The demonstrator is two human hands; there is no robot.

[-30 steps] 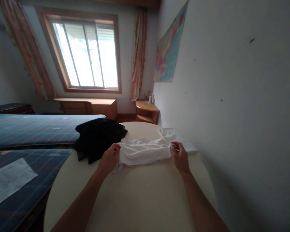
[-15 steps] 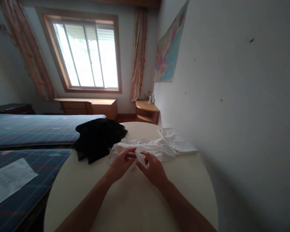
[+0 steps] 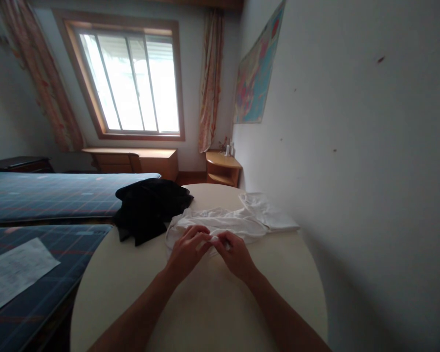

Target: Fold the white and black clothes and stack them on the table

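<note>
A white cloth garment (image 3: 238, 224) lies crumpled across the round table, its exact kind not clear. My left hand (image 3: 190, 248) pinches the near edge of it between thumb and fingers. Close beside, my right hand (image 3: 234, 254) also pinches the same bit of white fabric, fingertips almost touching those of the left. The piece between the fingers is small and partly hidden by them. To the left of the hands sits a heap of black cloth (image 3: 152, 205), apart from both.
The cream round table (image 3: 212, 313) stands against the white wall (image 3: 370, 195) on the right. Left of it are plaid mattresses (image 3: 73, 195), the nearer one bearing a printed paper sheet (image 3: 18, 274). A wooden desk (image 3: 157, 155) and corner shelf (image 3: 223, 161) are behind.
My hands have drawn together, and the fingers have closed on the white fabric at its near edge. The black heap and the rest of the white cloth stay in place.
</note>
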